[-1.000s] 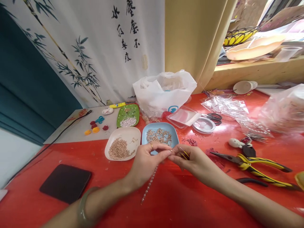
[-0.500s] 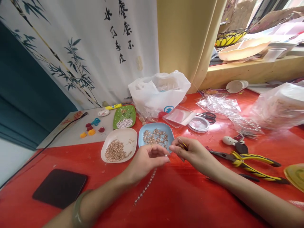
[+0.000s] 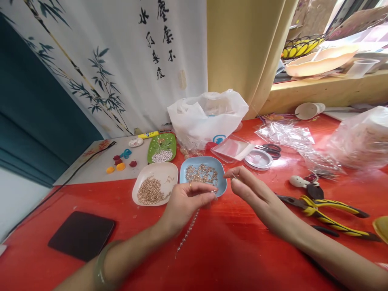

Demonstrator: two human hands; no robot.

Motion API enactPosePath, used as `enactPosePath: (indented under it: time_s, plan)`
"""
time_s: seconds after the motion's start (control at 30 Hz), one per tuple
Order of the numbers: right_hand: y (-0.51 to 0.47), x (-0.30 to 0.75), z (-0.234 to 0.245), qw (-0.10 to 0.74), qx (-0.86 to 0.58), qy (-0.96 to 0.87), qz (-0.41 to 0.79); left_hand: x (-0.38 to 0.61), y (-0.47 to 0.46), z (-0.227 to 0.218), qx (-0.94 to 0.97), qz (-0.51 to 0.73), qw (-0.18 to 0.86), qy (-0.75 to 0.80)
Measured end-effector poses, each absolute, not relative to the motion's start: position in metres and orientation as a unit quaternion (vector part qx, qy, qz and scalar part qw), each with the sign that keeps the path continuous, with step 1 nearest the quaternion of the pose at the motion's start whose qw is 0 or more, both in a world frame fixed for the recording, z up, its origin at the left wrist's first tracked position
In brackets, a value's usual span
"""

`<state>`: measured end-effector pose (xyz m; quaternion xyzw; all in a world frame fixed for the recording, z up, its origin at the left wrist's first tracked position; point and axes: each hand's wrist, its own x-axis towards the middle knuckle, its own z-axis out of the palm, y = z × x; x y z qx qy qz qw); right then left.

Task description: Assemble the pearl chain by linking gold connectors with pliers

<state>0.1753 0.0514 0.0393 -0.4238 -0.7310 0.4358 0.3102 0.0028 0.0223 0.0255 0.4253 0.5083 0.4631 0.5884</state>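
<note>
My left hand (image 3: 185,204) pinches the top end of a beaded chain (image 3: 188,230) that trails down toward me over the red table (image 3: 230,250). My right hand (image 3: 251,190) hovers at the near right corner of a blue dish (image 3: 222,184) of small gold findings, thumb and forefinger pinched on a thin pin. A white dish (image 3: 169,169) of gold beads sits left of the blue one, and a green dish (image 3: 163,147) with white pearls lies behind it. A jade bangle (image 3: 101,264) circles my left wrist.
Yellow-and-black pliers (image 3: 325,208) lie to the right, scissors (image 3: 271,149) and a round clear lid (image 3: 258,159) behind them. A white plastic bag (image 3: 209,115) stands at the back, clear bags (image 3: 357,139) at far right, a black pad (image 3: 81,234) near left.
My right hand has drawn away from my left and moved up toward the blue dish. My left hand stays pinched on the chain's end.
</note>
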Motion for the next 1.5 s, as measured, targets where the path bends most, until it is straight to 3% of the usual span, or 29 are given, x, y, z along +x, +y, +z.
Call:
enactPosePath:
  time_s: [0.23,0.43,0.7,1.5]
  plan:
    - [0.0459,0.173,0.0415,0.281,-0.388,-0.78,0.403,0.0019,0.0234,0.0259,0.412,0.493,0.573,0.509]
    - [0.0437,0.1709,0.0367,0.257,-0.37,-0.741,0.499,0.0022,0.0233,0.0244,0.405,0.505,0.576,0.498]
    - [0.0416,0.1687,0.0367,0.227,-0.385,-0.781,0.437,0.0019,0.0225,0.0244,0.437,0.513,0.544,0.501]
    - [0.0416,0.1681,0.0355,0.226,-0.39,-0.793,0.409,0.0025,0.0207,0.0214,0.458,0.517,0.523,0.5]
